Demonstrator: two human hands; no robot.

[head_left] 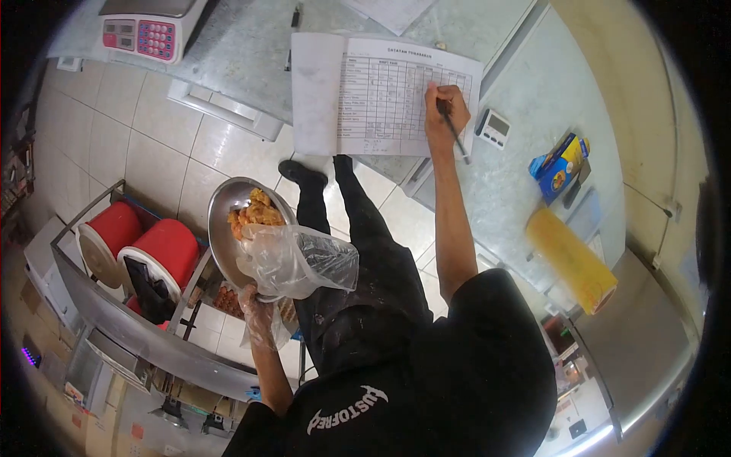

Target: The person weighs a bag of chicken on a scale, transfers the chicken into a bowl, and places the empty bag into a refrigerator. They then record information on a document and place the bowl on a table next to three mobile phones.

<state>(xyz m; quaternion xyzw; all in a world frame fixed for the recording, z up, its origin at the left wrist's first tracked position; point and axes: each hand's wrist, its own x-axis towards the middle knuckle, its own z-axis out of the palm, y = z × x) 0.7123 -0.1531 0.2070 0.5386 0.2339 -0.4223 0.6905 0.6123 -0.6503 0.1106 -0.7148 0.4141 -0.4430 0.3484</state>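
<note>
A dark pen [454, 131] is held in my right hand [448, 114], whose fingers are closed round it over the right part of an open record book [381, 99] with a printed table. The book lies on the counter by its edge. Lower left, my left hand [257, 308], in a clear plastic glove, grips the rim of a metal bowl [222, 228]. Orange-yellow food pieces [257, 213] lie in the bowl, and a clear plastic bag [304, 263] covers part of it.
A pink and white scale [148, 32] stands at the top left of the counter. Right of the book are a small white timer [495, 128], a blue and yellow box [560, 167] and a yellow film roll [571, 259]. Red containers [164, 251] sit in a metal rack at left.
</note>
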